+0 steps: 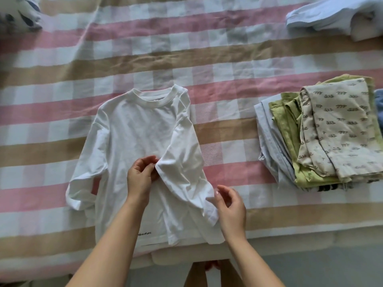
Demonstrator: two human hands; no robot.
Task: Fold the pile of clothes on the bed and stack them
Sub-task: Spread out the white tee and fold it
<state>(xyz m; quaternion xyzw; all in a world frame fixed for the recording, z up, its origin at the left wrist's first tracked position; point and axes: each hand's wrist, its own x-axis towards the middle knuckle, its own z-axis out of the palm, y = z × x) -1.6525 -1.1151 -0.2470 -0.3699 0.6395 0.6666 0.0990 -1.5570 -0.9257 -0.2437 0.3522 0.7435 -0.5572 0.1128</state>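
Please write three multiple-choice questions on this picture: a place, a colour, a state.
1. Seen by the person, the folded stack lies where from the white T-shirt? A to its left; B to its right; C on it.
2. The stack's top piece is: A plain red; B beige with dark print; C black.
3. The hands: A both pinch the T-shirt; B both lie flat; C one holds the stack.
Answers: B, the stack lies apart, right of the shirt; B, dark marks on beige cloth; A, left hand and right hand each pinch the shirt.

L hand (141, 179) & R hand (231, 206) each pinch white shirt (132, 129), both forearms stretched fwd.
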